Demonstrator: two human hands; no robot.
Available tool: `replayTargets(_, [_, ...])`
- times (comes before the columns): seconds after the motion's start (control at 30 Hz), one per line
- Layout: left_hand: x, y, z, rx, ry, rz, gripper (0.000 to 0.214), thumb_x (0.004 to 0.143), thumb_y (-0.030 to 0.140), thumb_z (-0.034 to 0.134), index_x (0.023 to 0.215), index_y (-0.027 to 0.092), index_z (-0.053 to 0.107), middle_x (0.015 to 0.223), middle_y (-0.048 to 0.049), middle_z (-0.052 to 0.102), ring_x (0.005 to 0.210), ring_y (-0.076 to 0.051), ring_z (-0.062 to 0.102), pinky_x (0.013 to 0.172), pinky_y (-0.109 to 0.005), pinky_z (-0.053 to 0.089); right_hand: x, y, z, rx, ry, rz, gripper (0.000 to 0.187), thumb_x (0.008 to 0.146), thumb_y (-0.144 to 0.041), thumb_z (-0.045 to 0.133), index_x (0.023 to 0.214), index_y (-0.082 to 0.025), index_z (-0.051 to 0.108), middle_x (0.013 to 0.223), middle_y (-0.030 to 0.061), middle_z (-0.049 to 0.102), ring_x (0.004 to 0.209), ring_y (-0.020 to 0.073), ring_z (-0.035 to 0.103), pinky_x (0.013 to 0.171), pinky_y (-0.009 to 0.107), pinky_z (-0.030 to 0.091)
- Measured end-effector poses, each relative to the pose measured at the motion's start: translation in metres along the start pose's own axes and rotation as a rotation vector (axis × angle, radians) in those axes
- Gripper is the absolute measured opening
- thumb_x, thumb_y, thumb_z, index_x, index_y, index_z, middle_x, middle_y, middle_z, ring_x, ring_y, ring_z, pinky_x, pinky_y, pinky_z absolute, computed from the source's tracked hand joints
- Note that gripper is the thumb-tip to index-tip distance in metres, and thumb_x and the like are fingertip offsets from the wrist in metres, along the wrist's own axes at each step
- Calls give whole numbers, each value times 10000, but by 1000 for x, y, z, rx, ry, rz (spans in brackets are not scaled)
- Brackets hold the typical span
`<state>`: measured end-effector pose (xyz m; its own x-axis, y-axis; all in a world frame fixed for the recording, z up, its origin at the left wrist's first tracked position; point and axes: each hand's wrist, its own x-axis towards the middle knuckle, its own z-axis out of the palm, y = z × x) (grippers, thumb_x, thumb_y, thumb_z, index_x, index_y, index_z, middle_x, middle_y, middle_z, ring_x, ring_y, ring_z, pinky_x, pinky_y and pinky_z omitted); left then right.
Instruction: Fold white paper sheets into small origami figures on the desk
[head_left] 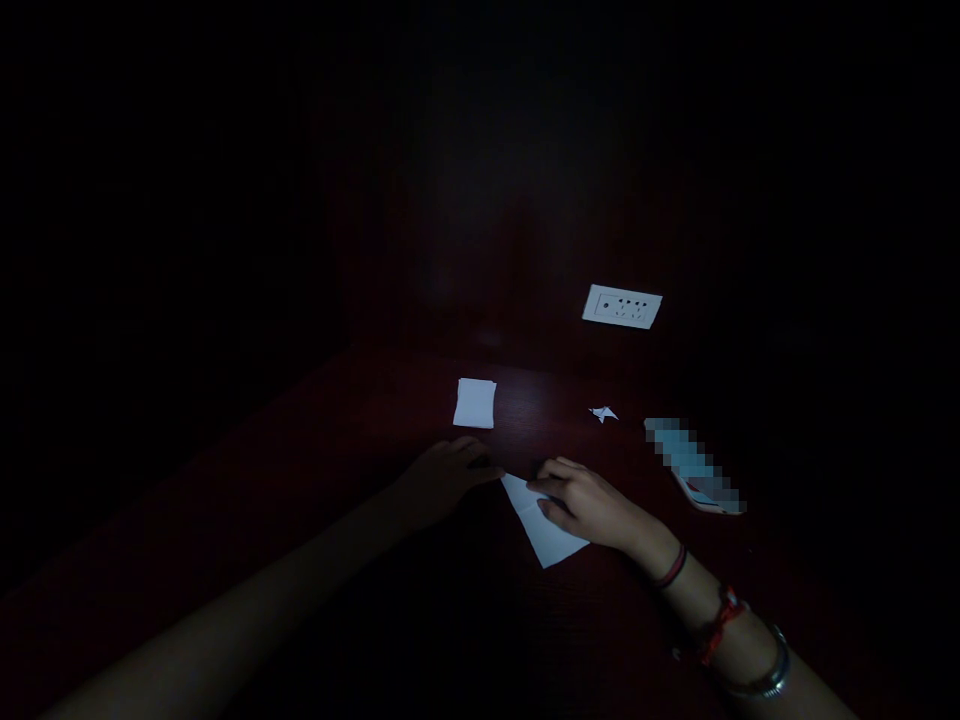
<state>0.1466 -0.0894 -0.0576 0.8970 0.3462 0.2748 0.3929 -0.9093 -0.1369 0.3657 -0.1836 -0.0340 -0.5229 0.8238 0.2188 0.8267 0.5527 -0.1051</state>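
A white sheet of paper [551,540], with a slanted edge and a faint crease, lies on the dark reddish table in front of me. My right hand [589,505] is over its upper right part, fingers curled, holding it against the table. The underside of that hand and the paper beneath it are hidden. At the paper's upper left corner, my left hand [450,480] has its fingers stretched out and apart, one fingertip touching the corner. Beyond my hands lie a small stack of white paper squares [475,403] and a tiny folded paper piece [603,413] with pointed tips.
To the right lies a phone [694,465], its screen blurred out. A white socket panel [622,307] is set in the dark wall behind the table [375,400]. Bands and a metal bracelet [772,675] circle my right forearm. The surroundings are very dark.
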Motion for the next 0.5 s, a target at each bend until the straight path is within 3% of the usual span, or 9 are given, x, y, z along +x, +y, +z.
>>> replayTargets(0.5, [-9,-15,-7,71,-73,-55,460,762,164,454,1156,384,368,1147,-26,421,1025,-239,383,771,-362,319,1,-2,-2,-4,-20,0,255,786,-199,422,1005,-162,547,875,55,492,830,162,453,781,300,366])
